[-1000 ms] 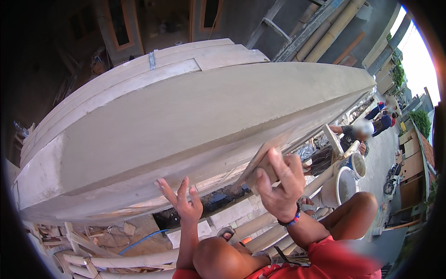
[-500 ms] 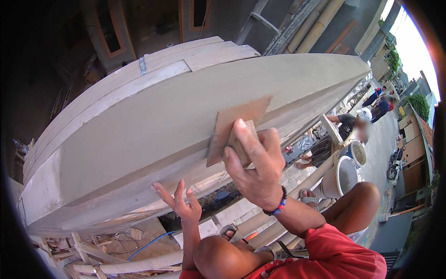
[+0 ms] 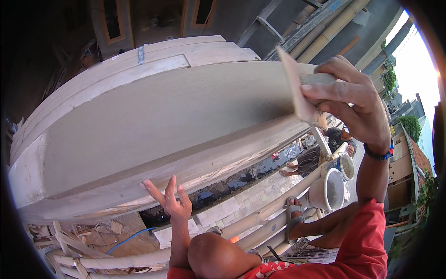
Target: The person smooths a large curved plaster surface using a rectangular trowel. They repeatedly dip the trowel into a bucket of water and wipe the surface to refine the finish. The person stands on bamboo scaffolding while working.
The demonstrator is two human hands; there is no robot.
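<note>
Overhead, a long curved concrete moulding fills most of the view, its broad face coated in smooth grey-brown plaster and its lower band paler and rougher. Right hand: raised at upper right, fingers closed around the handle of a flat wooden plastering float; the float's board is tilted on edge and meets the plastered face near the moulding's right end. A blue band sits on that wrist. Left hand: open, fingers spread and pointing up, holding nothing; fingertips lie at the lower edge of the pale band, contact or a small gap cannot be told. The forearm rises from the lower edge of frame beside a bare knee; red shorts cover the right thigh. Support: the person's sandalled foot rests on bamboo scaffold poles that run diagonally below the moulding. Just right of the foot, a whitish bucket holding grey mortar hangs by the poles, with a smaller round container just above it. Below, well apart, another person crouches on the ground next to a dark, wet drainage channel. A blue hose lies over rubble at lower left. More bamboo poles lean against the wall at upper right.
</note>
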